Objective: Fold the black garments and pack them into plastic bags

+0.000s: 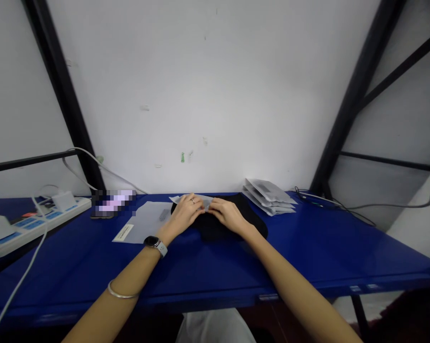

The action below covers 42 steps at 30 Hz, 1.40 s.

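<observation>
My left hand and my right hand meet at the middle of a blue table, their fingertips nearly touching. Both hands pinch a thin translucent plastic sheet along its upper edge. Beneath my hands lies a soft black cloth, probably a folded garment, partly hidden by them. To the left of my left hand, a flat translucent plastic bag with a pale label lies on the table. My left wrist wears a smartwatch.
A stack of several flat packaged items lies at the back right by the white wall. A white power strip and cables sit at the left, beside a pixelated object. Dark metal posts frame the table.
</observation>
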Available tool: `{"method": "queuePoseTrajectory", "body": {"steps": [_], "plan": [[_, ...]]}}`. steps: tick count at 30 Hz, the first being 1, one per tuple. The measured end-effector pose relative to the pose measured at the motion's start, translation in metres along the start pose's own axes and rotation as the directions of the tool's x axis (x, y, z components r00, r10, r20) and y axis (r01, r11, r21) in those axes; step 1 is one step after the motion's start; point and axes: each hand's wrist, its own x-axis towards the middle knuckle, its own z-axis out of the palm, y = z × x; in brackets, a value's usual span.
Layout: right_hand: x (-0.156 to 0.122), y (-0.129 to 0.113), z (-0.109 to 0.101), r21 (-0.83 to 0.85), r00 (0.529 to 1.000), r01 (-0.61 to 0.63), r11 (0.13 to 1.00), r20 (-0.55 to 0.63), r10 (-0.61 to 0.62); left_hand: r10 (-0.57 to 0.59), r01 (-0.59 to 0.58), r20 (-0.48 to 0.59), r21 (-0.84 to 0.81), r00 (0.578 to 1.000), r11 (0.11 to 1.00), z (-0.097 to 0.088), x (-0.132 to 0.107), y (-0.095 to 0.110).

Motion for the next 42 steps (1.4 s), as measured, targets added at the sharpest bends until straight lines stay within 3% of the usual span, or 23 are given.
{"method": "queuePoseTrajectory", "body": {"steps": [7, 11, 14, 18, 21, 35, 42], "plan": [[-0.007, 0.032, -0.029, -0.229, 0.95, -0.284, 0.931, -0.2, 0.241, -0.226, 0.249, -0.136, 0.18, 0.965, 0.952, -0.018, -0.015, -0.049], [-0.011, 0.041, -0.032, -0.246, 0.93, -0.339, 0.908, -0.235, 0.283, -0.243, 0.277, -0.168, 0.216, 0.955, 0.936, -0.021, -0.017, -0.052], [-0.009, 0.035, -0.027, -0.217, 0.938, -0.263, 0.94, -0.287, 0.196, -0.256, 0.296, -0.204, 0.195, 0.945, 0.935, -0.019, -0.014, -0.046], [-0.002, 0.018, -0.012, -0.286, 0.982, -0.051, 0.957, -0.189, -0.004, -0.217, 0.265, -0.224, 0.215, 0.95, 0.94, -0.017, -0.013, -0.04], [0.002, 0.007, -0.002, -0.355, 0.982, -0.006, 0.935, -0.178, -0.062, -0.166, 0.228, -0.249, 0.248, 0.954, 0.942, -0.016, -0.012, -0.037], [0.001, 0.002, 0.004, -0.394, 0.976, -0.061, 0.917, -0.217, -0.029, -0.066, 0.126, -0.236, 0.247, 0.969, 0.961, -0.017, -0.007, -0.024], [0.002, -0.002, 0.005, -0.363, 0.989, -0.037, 0.931, -0.147, -0.018, -0.041, 0.1, -0.231, 0.248, 0.972, 0.964, -0.015, -0.007, -0.02]]}}
